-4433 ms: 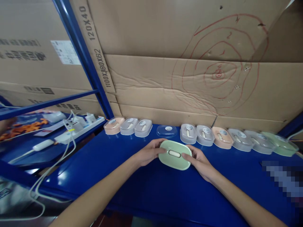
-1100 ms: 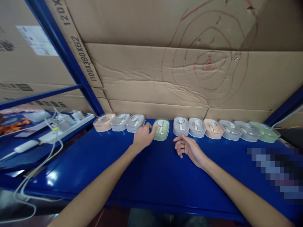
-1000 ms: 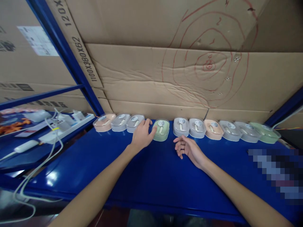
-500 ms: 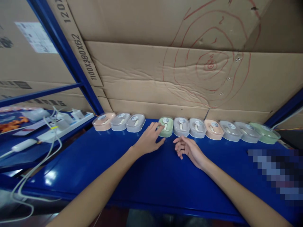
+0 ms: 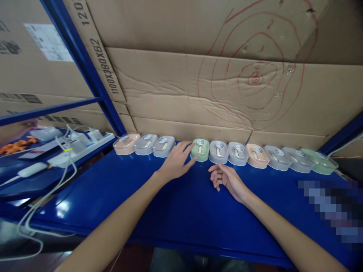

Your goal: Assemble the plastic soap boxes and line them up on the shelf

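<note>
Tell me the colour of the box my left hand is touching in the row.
Pale green box, clear lid, at the left hand fingertips; shown in the head view.

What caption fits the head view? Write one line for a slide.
Left hand touches a green soap box in a row along the cardboard wall; right hand rests on the blue shelf.

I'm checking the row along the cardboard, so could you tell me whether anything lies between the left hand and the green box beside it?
Nothing visible does. The left hand lies on the blue shelf with its fingertips at the near left edge of the green box; whether they touch is unclear. The right hand rests apart.
</note>
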`<act>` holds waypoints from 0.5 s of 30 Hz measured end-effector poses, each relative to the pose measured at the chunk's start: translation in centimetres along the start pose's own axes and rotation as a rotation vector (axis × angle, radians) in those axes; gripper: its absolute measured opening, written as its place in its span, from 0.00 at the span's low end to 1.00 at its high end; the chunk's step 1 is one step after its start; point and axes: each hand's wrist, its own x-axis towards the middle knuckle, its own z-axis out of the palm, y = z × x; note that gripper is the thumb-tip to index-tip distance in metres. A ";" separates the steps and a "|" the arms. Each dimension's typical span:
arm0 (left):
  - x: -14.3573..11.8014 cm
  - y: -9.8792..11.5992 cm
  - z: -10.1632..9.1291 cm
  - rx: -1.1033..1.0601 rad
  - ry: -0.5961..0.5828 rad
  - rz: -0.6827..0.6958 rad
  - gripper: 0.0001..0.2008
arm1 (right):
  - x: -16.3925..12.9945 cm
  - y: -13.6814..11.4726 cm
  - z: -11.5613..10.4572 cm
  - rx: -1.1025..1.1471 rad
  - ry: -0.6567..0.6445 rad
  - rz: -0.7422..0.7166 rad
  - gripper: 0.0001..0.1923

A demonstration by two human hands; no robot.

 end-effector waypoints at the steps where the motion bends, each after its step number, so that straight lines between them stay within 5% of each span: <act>1: 0.1 -0.5 -0.3 0.065 0.035 -0.060 0.27 | 0.0 0.0 0.0 -0.002 -0.002 0.000 0.29; 4: 0.0 -1.6 -0.8 0.311 0.059 -0.325 0.30 | 0.0 0.0 0.0 -0.010 -0.011 0.003 0.29; 6: -0.2 -1.7 -1.0 0.464 -0.039 -0.476 0.31 | 0.0 0.1 -0.1 -0.012 -0.019 0.003 0.30; 9: -0.1 -0.8 -1.6 0.581 -0.174 -0.532 0.28 | 0.1 0.2 -0.3 -0.007 -0.024 0.003 0.30; 15: 0.7 1.2 -2.9 0.542 -0.163 -0.664 0.32 | 0.2 0.4 -0.5 -0.010 -0.034 -0.004 0.29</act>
